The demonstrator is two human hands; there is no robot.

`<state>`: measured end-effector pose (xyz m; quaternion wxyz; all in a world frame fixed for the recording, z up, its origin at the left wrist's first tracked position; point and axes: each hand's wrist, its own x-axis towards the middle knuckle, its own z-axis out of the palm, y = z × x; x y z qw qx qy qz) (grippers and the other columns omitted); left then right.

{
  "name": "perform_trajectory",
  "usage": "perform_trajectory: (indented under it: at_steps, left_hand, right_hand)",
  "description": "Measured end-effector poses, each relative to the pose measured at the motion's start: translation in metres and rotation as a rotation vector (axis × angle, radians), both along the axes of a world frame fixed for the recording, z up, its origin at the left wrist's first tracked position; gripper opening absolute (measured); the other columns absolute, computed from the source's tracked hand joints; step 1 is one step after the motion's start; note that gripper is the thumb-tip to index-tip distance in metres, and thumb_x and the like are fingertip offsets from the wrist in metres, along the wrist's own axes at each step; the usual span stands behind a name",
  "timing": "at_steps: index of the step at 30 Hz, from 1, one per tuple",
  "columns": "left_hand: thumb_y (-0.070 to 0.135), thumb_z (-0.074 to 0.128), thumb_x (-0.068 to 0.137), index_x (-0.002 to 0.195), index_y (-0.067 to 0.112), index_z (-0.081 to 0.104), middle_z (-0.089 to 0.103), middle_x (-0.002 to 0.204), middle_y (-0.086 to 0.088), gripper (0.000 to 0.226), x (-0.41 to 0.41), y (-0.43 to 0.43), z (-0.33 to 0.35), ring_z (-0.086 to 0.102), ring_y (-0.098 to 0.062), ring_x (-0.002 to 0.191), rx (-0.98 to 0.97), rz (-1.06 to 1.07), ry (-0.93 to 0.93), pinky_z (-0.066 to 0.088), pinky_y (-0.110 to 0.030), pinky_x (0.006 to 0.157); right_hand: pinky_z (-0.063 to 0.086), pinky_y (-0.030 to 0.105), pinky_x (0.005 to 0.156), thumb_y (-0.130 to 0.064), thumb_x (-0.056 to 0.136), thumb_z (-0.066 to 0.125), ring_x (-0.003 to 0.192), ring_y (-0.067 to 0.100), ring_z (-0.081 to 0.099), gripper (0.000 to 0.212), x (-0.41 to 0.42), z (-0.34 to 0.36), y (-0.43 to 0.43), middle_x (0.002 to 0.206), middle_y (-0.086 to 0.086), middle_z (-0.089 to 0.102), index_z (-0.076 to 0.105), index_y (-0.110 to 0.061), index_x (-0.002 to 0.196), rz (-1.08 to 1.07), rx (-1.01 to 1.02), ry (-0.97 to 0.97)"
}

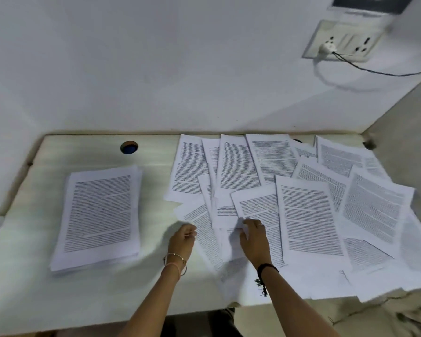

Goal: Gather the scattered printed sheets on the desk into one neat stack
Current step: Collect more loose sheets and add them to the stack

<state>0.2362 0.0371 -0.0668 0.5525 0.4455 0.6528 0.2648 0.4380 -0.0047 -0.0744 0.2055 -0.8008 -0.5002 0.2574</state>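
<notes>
A stack of printed sheets (pixel 100 215) lies on the left half of the pale desk (pixel 34 276). Several loose printed sheets (pixel 306 215) overlap in a fan across the right half, some hanging over the front edge. My right hand (pixel 253 237) rests on the loose pile and pinches the lower corner of one sheet (pixel 255 203) near the middle. My left hand (pixel 184 239) hovers at the left rim of the loose pile with its fingers curled, holding nothing that I can see.
A round cable hole (pixel 129 147) sits near the desk's back edge on the left. White walls close the back and right sides. A wall socket with a plug and cable (pixel 326 48) is high on the right. Bare desk lies between stack and pile.
</notes>
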Motion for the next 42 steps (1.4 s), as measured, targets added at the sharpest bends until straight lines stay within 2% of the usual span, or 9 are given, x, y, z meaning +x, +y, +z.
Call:
perform_trajectory:
  at_steps: [5, 13, 16, 19, 26, 29, 32, 37, 42]
  left_hand:
    - [-0.007, 0.051, 0.084, 0.091, 0.010, 0.058, 0.060, 0.080, -0.002, 0.019, 0.079, -0.005, -0.006, 0.055, -0.010, 0.071, -0.127, -0.074, -0.148, 0.042, -0.006, 0.049]
    - [0.004, 0.055, 0.087, 0.084, 0.016, 0.050, 0.049, 0.074, -0.001, 0.013, 0.149, -0.016, -0.020, 0.045, -0.009, 0.067, -0.353, -0.109, -0.130, 0.041, -0.020, 0.054]
    - [0.009, 0.060, 0.084, 0.085, 0.013, 0.047, 0.051, 0.078, -0.006, 0.014, 0.159, -0.016, -0.025, 0.048, -0.016, 0.072, -0.323, -0.165, -0.054, 0.047, -0.031, 0.068]
    - [0.006, 0.058, 0.085, 0.113, 0.006, 0.054, 0.065, 0.107, -0.011, 0.028, 0.172, -0.014, -0.023, 0.059, -0.021, 0.093, -0.248, -0.240, 0.003, 0.048, -0.033, 0.091]
    - [0.003, 0.048, 0.086, 0.119, 0.008, 0.057, 0.066, 0.115, -0.014, 0.035, 0.168, 0.017, -0.008, 0.061, -0.030, 0.098, -0.066, -0.095, 0.183, 0.046, -0.030, 0.087]
    - [0.020, 0.044, 0.079, 0.119, 0.011, 0.058, 0.065, 0.114, -0.014, 0.043, 0.152, 0.031, -0.007, 0.059, -0.030, 0.097, -0.076, -0.037, 0.208, 0.046, -0.034, 0.090]
    - [0.017, 0.043, 0.086, 0.123, 0.008, 0.055, 0.063, 0.119, -0.015, 0.040, 0.138, 0.043, -0.011, 0.057, -0.028, 0.097, -0.096, -0.066, 0.234, 0.044, -0.030, 0.088]
    - [0.002, 0.044, 0.091, 0.120, 0.006, 0.058, 0.063, 0.114, -0.011, 0.033, 0.133, 0.058, -0.017, 0.051, -0.018, 0.092, -0.084, -0.100, 0.219, 0.035, -0.023, 0.081]
    - [0.004, 0.046, 0.092, 0.127, 0.006, 0.052, 0.060, 0.123, -0.014, 0.036, 0.127, 0.061, -0.022, 0.056, -0.030, 0.111, -0.151, -0.108, 0.147, 0.040, -0.031, 0.099]
  right_hand:
    - [0.050, 0.042, 0.086, -0.004, 0.085, 0.058, 0.116, 0.034, 0.042, 0.038, 0.078, -0.007, -0.015, 0.127, 0.016, 0.047, 0.053, -0.001, 0.122, -0.108, 0.028, -0.126]
    - [0.024, 0.048, 0.113, -0.025, 0.080, 0.071, 0.136, 0.040, 0.029, 0.074, 0.195, -0.016, -0.036, 0.143, 0.028, 0.035, 0.036, 0.007, 0.137, -0.523, -0.161, -0.132]
    - [0.035, 0.053, 0.101, -0.039, 0.072, 0.077, 0.129, 0.038, 0.035, 0.088, 0.215, -0.012, -0.041, 0.139, 0.022, 0.036, 0.031, -0.002, 0.138, -0.562, -0.319, -0.114]
    - [0.041, 0.053, 0.094, -0.033, 0.068, 0.080, 0.115, 0.036, 0.050, 0.073, 0.216, -0.010, -0.036, 0.123, 0.016, 0.047, 0.040, -0.012, 0.125, -0.536, -0.276, -0.008]
    - [0.049, 0.036, 0.072, -0.017, 0.076, 0.058, 0.092, 0.030, 0.059, 0.043, 0.173, -0.008, -0.020, 0.097, 0.008, 0.060, 0.049, -0.012, 0.118, -0.189, -0.199, -0.013]
    - [0.034, 0.027, 0.059, -0.017, 0.082, 0.055, 0.071, 0.016, 0.048, 0.002, 0.157, -0.014, -0.013, 0.072, -0.004, 0.050, 0.054, -0.019, 0.083, -0.043, -0.119, 0.048]
    - [0.030, 0.027, 0.051, -0.014, 0.085, 0.054, 0.055, 0.017, 0.046, 0.032, 0.157, -0.019, -0.002, 0.056, 0.000, 0.050, 0.044, -0.019, 0.055, -0.331, -0.003, 0.175]
    - [0.034, 0.039, 0.091, -0.020, 0.087, 0.062, 0.106, 0.038, 0.050, 0.030, 0.179, -0.032, 0.013, 0.103, 0.027, 0.063, 0.070, 0.010, 0.088, -0.765, -0.041, 0.030]
    - [0.043, 0.048, 0.095, -0.028, 0.078, 0.075, 0.106, 0.037, 0.051, 0.043, 0.188, -0.020, 0.041, 0.109, 0.028, 0.055, 0.063, 0.009, 0.097, -0.887, 0.062, 0.232]
